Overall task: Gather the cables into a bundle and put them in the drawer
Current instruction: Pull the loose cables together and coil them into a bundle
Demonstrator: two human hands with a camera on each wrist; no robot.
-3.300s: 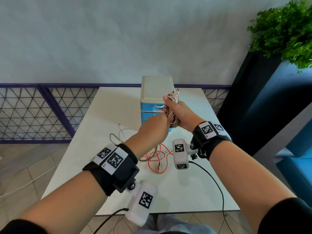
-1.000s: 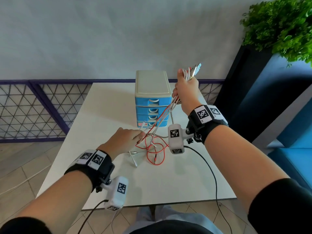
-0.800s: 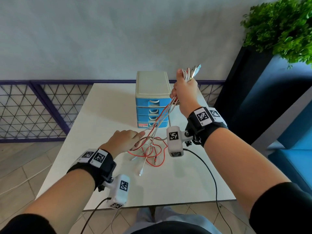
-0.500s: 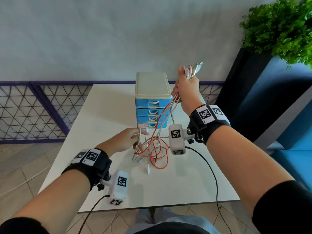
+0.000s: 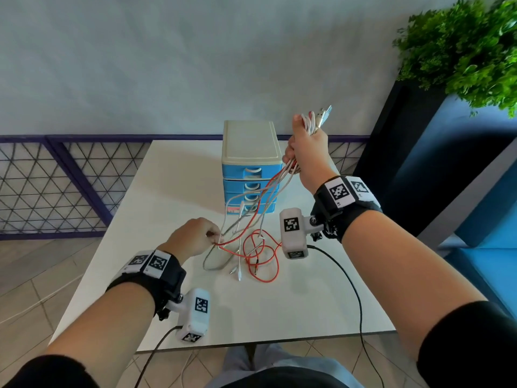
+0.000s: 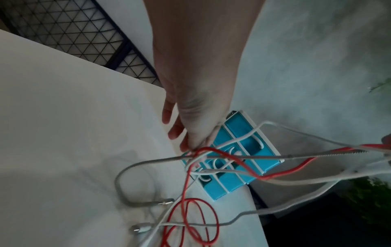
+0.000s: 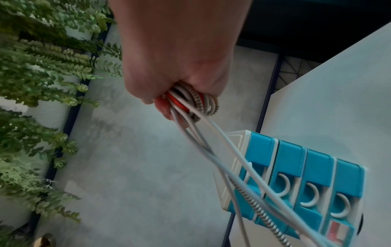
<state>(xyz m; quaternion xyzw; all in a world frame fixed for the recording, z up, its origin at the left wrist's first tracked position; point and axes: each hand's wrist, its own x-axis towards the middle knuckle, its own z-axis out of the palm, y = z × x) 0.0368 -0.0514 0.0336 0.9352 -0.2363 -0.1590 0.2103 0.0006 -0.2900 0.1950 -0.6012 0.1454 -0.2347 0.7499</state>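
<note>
Cable ends are kept fisted in the raised right hand [image 5: 306,152] so the cables [image 5: 251,219] hang straight; their slack is pinched by the left hand [image 5: 195,236] above the table [image 5: 167,177], before the shut drawer unit [image 5: 249,166].

It looks like an office lounge or a café-like indoor corner rather than a home kitchen or workshop. A plain white table [image 5: 179,175] stands against a grey plastered wall [image 5: 167,65] with a purple-framed mesh panel [image 5: 56,186] along its foot, and the floor [image 5: 36,273] is laid with beige tiles. On the right stand a tall dark planter [image 5: 397,152] with leafy greenery [image 5: 470,43] and, nearer, blue upholstered seating [image 5: 486,236]; a small blue desktop drawer unit [image 5: 251,175] sits at the table's far side.
</note>
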